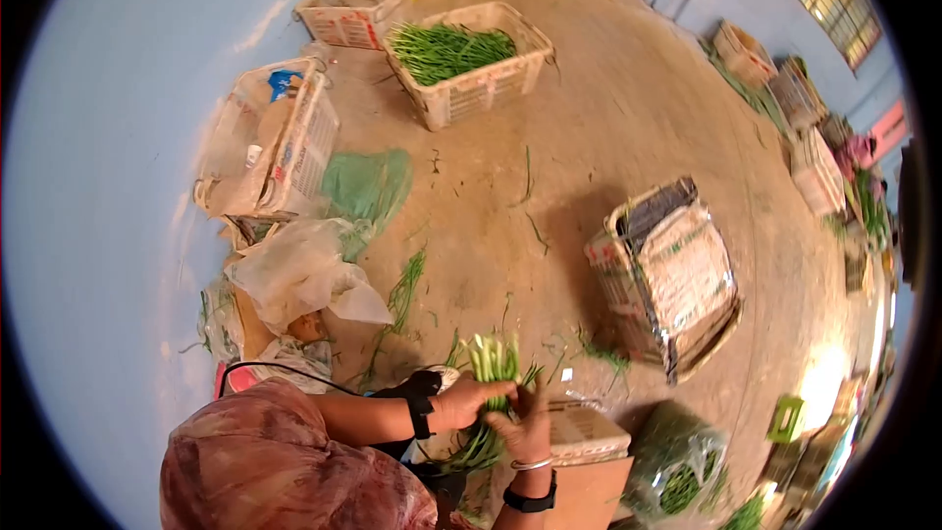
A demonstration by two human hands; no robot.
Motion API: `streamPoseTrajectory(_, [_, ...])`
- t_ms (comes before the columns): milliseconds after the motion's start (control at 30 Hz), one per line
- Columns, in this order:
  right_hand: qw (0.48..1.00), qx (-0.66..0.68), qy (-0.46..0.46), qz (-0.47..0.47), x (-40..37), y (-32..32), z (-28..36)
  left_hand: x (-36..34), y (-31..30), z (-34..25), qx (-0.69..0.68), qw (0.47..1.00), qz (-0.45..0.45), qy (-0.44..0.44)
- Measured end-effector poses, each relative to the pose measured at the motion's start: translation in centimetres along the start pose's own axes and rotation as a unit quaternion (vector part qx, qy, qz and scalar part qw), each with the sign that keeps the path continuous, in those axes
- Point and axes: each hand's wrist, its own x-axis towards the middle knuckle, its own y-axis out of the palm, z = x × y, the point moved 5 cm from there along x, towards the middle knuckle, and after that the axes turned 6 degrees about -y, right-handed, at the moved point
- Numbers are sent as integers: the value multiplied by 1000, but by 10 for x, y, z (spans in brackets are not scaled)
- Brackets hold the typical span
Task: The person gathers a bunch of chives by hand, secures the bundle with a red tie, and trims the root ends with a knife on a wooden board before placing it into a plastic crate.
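Note:
A bunch of green stalks with pale ends [494,358] stands between my hands, its pale ends pointing away from me and its leaves hanging below. My left hand [467,401], with a black band on the wrist, is wrapped round the bunch from the left. On the right side of the bunch, my right hand [525,422] touches it with bent fingers; a bracelet and a black band are on that wrist. What the right fingertips hold is too small to tell. A cardboard box [589,432] is just right of my right hand.
Ahead is a crate of green stalks [491,88]. More crates [319,152] and plastic bags [304,275] line the left wall. A covered crate [677,275] stands on the right, with a clear bag of greens [677,461] nearer. Loose leaves lie on the floor.

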Motion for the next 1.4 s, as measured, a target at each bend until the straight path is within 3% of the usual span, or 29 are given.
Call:
streamPoseTrajectory(33, [997,-25,-44,65,9,9,-10,-9,13,-26,-59,997,-43,-37])
streamPoseTrajectory(67, [955,-222,-151,129,19,24,17,-6,17,-45,-71,995,-63,19])
streamPoseTrajectory(100, [939,-276,-171,113,24,39,40,-7,21,-59,-83,990,-86,72])
streamPoseTrajectory(133, [946,-274,-149,90,31,42,38,-7,25,-66,-136,982,-99,82])
streamPoseTrajectory(267, [965,-246,-71,46,61,36,37,2,47,-90,-139,978,-104,113])
streamPoseTrajectory(367, [956,-248,-155,7,86,14,47,36,60,-92,-140,985,-72,74])
streamPoseTrajectory(433, [952,-273,-135,27,104,-14,43,53,68,-106,-7,998,11,68])
streamPoseTrajectory(500, [958,-283,9,32,129,-66,9,77,61,-128,144,987,57,45])
streamPoseTrajectory(567, [880,-471,-51,26,154,-109,13,111,-9,-148,344,935,-68,52])
streamPoseTrajectory(633, [915,-401,48,-9,172,-152,4,140,-82,-189,490,862,-118,58])
streamPoseTrajectory(667, [881,-473,10,-13,178,-173,3,155,-117,-211,546,825,-137,41])
streamPoseTrajectory(700, [840,-540,-34,-23,186,-189,3,148,-116,-252,603,759,-243,30])
streamPoseTrajectory(733, [820,-572,4,-14,193,-199,-1,176,-170,-268,586,762,-275,22])
streamPoseTrajectory(800, [782,-617,85,1,202,-209,-10,153,-116,-359,674,650,-350,-4])
streamPoseTrajectory(833, [758,-641,121,20,204,-223,-38,184,-150,-388,650,663,-370,32])
streamPoseTrajectory(867, [753,-638,160,30,207,-209,-43,218,-189,-414,625,674,-388,67])
streamPoseTrajectory(933, [763,-618,181,57,200,-196,-83,271,-213,-489,646,612,-417,184])
streamPoseTrajectory(1000, [762,-593,246,78,197,-156,-127,364,-281,-564,725,512,-429,170])
streamPoseTrajectory(1033, [757,-580,290,80,192,-128,-144,397,-293,-605,713,516,-444,166])
streamPoseTrajectory(1067, [748,-564,341,80,181,-101,-158,441,-319,-642,776,321,-481,252])
streamPoseTrajectory(1100, [737,-550,384,81,169,-77,-167,477,-343,-677,777,277,-491,280])
streamPoseTrajectory(1133, [726,-537,422,83,153,-57,-169,456,-294,-704,762,400,-479,174])
streamPoseTrajectory(1167, [716,-520,460,79,140,-36,-169,486,-325,-725,794,347,-470,167])
streamPoseTrajectory(1200, [708,-504,490,69,133,-16,-170,511,-357,-745,812,381,-439,47])
streamPoseTrajectory(1233, [703,-489,514,55,122,0,-173,516,-359,-758,800,405,-442,34])
streamPoseTrajectory(1267, [697,-477,534,45,109,12,-171,530,-394,-769,854,316,-406,75])
streamPoseTrajectory(1300, [693,-465,550,33,92,23,-169,523,-378,-769,853,334,-399,50])
streamPoseTrajectory(1367, [689,-444,572,16,58,43,-171,547,-419,-781,900,235,-367,-29])
streamPoseTrajectory(1400, [688,-439,578,12,38,49,-173,544,-425,-784,876,283,-383,75])
